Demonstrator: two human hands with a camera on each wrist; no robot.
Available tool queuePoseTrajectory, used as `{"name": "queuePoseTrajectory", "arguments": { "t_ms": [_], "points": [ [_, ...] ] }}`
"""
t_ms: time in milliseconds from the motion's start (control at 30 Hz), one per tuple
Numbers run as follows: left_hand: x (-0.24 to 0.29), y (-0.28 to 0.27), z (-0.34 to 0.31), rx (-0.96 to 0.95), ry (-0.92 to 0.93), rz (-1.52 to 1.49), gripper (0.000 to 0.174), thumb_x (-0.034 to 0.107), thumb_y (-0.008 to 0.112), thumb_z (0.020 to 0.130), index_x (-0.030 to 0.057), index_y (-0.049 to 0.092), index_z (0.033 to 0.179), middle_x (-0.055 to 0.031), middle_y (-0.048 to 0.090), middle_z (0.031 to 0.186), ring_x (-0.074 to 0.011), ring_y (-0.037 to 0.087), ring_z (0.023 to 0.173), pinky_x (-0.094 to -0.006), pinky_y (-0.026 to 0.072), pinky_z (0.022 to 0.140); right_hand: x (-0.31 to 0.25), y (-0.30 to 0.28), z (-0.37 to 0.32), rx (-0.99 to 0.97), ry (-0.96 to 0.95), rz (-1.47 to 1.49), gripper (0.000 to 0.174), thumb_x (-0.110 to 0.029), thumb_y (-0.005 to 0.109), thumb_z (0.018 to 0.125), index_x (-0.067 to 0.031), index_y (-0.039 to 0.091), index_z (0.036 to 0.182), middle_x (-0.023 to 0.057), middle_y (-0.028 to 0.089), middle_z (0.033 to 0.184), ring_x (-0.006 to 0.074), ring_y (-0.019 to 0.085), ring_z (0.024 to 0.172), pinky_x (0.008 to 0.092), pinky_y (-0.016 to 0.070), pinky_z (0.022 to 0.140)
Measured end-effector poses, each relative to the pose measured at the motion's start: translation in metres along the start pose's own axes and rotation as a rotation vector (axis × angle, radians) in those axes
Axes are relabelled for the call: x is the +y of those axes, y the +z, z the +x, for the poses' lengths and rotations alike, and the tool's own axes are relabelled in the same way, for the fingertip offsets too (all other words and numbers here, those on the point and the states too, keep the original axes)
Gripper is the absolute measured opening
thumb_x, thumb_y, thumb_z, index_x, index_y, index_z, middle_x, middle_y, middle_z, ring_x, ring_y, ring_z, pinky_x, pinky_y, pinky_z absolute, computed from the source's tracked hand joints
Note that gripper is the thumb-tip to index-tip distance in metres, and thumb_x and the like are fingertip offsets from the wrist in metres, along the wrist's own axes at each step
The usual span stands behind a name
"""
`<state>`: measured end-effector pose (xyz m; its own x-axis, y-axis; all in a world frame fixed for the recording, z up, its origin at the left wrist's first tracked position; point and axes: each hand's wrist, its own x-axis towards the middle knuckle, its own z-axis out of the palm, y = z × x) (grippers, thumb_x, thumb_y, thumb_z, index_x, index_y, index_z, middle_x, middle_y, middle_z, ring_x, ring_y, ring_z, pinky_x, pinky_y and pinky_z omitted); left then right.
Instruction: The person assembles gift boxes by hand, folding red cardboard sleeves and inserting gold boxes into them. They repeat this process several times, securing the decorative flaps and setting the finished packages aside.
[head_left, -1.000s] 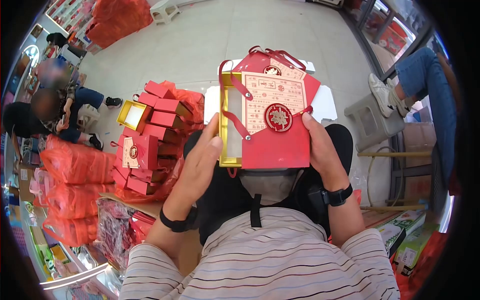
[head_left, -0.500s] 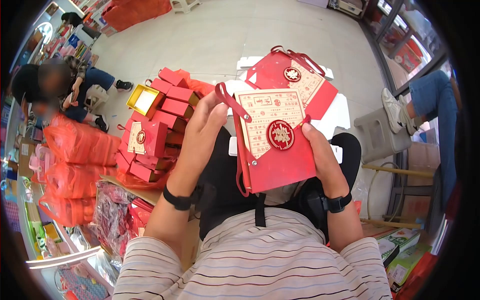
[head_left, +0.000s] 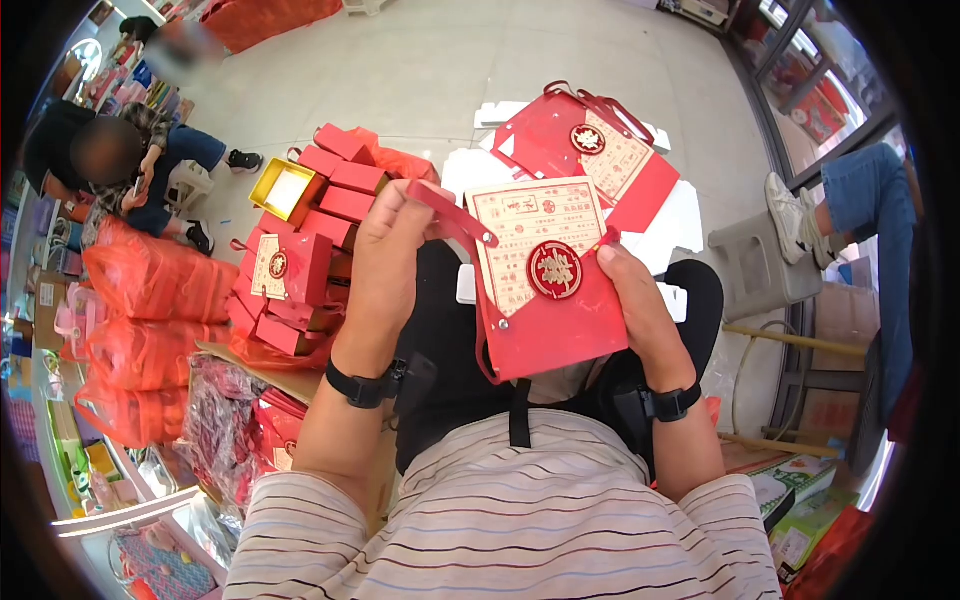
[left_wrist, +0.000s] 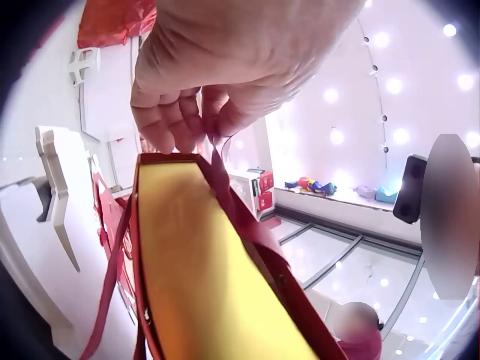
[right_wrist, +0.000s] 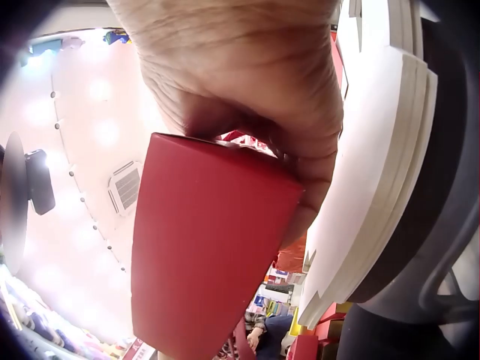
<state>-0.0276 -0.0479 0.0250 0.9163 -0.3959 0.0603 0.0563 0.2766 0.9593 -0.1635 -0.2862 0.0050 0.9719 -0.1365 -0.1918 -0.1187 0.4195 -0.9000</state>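
Note:
A red gift box with a cream printed flap and a round red-and-gold medallion is held tilted above the lap. My right hand grips its right side, thumb on the front beside the medallion. At the upper left corner, my left hand pinches a dark red ribbon fastened to the box by a rivet. The left wrist view shows the gold inner tray sitting within the red sleeve, the ribbon lying along one edge. A plain red end of the box faces the right wrist camera.
Another red box piece with ribbons lies on stacked white boards beyond my knees. At the left are piled red boxes, one open gold tray and red plastic bags. A grey stool stands right; a seated person is far left.
The gold tray, which stuck out at the left of the sleeve, now sits inside it. My left hand has moved from the tray's side up to the ribbon, and the box has tilted.

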Motion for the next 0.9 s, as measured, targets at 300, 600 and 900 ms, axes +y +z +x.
{"name": "queuePoseTrajectory", "arguments": {
  "t_ms": [300,600,900],
  "points": [
    [0.017,-0.013,-0.009,-0.21,-0.224,-0.323,0.036,0.027,0.051,0.108,-0.0015,0.053,0.131,-0.0072,0.064,0.1,-0.0209,0.068,0.094,-0.0407,0.0591,0.086,0.006,-0.016,0.012,0.116,-0.089,0.013,0.048,-0.031,0.047,0.109,0.0048,0.051,0.141,0.0134,0.065,0.129,0.0167,0.065,0.113,0.0311,0.0534,0.098],
    [-0.02,-0.012,-0.038,-0.091,-0.295,-0.027,0.081,0.041,0.071,0.099,-0.0032,0.034,0.156,-0.0155,0.058,0.14,-0.0205,0.064,0.121,-0.0356,0.0537,0.1,0.017,0.02,0.028,-0.011,-0.096,-0.205,0.055,-0.039,0.045,0.112,0.0047,0.049,0.146,0.0145,0.064,0.131,0.0175,0.065,0.115,0.0319,0.0535,0.098],
    [-0.019,-0.186,-0.04,0.677,0.168,-0.033,0.035,0.021,0.061,0.103,0.0012,0.055,0.131,-0.0114,0.065,0.122,-0.0183,0.068,0.105,-0.0332,0.0585,0.091,0.018,0.018,0.044,0.045,-0.242,-0.581,0.051,-0.03,0.057,0.107,0.0041,0.051,0.144,0.0206,0.063,0.131,0.0275,0.061,0.125,0.0371,0.0456,0.109]
  ]
}}
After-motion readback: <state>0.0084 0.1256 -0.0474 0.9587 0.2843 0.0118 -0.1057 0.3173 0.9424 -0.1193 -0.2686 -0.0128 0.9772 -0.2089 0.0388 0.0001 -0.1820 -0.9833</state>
